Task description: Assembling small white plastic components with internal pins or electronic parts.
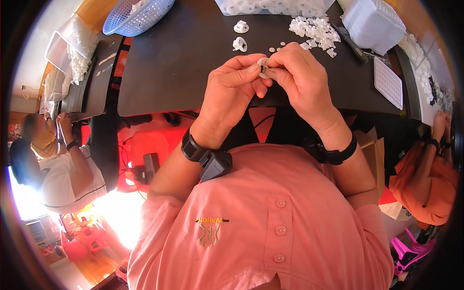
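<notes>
Both my hands meet above the near half of a dark table. Between them is a small white plastic part with a round disc-like rim and a dark spot in its middle. My left hand grips it between thumb and fingers from the left. Thumb and forefinger of my right hand pinch its right side, and my fingertips partly hide it. Just beyond, two white round plastic pieces stand on the table. A few tiny white discs lie beside my right hand.
A pile of small white parts lies at the far right, beside stacked white trays and a white grid tray. At the back are a blue basket and a clear bin of white rings. People work at tables on both sides.
</notes>
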Tool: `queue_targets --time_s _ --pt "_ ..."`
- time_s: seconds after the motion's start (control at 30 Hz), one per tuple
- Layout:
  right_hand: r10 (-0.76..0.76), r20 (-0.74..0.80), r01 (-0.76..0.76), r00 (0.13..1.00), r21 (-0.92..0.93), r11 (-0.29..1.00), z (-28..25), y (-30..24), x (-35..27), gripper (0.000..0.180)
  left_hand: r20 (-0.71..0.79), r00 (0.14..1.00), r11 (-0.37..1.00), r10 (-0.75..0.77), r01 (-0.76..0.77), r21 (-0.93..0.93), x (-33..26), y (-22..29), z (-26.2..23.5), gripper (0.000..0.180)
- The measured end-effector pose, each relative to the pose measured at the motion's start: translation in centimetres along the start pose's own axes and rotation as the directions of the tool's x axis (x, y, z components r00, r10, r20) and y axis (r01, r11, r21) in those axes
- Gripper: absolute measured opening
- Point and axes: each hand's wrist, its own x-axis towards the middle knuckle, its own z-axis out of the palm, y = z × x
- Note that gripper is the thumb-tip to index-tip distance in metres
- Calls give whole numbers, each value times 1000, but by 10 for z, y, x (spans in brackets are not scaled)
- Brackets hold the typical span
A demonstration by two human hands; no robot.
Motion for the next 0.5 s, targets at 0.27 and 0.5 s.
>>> queue_targets --time_s 0.27,0.5 --pt "62 -27 -60 998 50 997 4 0 -2 12 1 1000 1000 10 -10 25 2 -1 1 26" --pt "-98 190 28 977 338 941 -31 -55 20 7 -100 995 994 -10 -1 -110 -1 1 1 26"
